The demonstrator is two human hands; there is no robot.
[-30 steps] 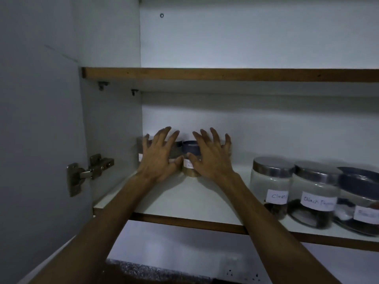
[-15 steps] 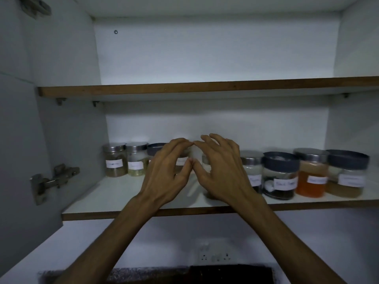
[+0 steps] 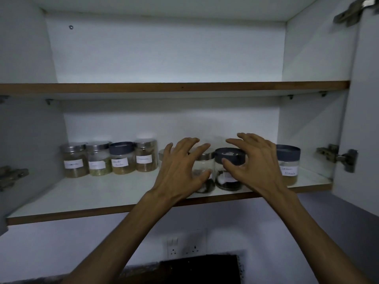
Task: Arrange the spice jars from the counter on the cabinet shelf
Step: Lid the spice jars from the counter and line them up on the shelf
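Both hands (image 3: 180, 171) (image 3: 254, 167) fingers spread, nr jars (image 3: 229, 169) by shelf (image 3: 102, 197) front edge; bare room left.

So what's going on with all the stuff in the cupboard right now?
Cupboard door: open.
Top shelf: no jars showing.
Bottom shelf: holds a row of jars.
Four left jars: upright, lids on, side by side.
Dark-lid jar: upright, lid on, between the hands.
Far-right jar: upright, lid on.
Left hand: open, fingers spread.
Right hand: open, fingers spread.
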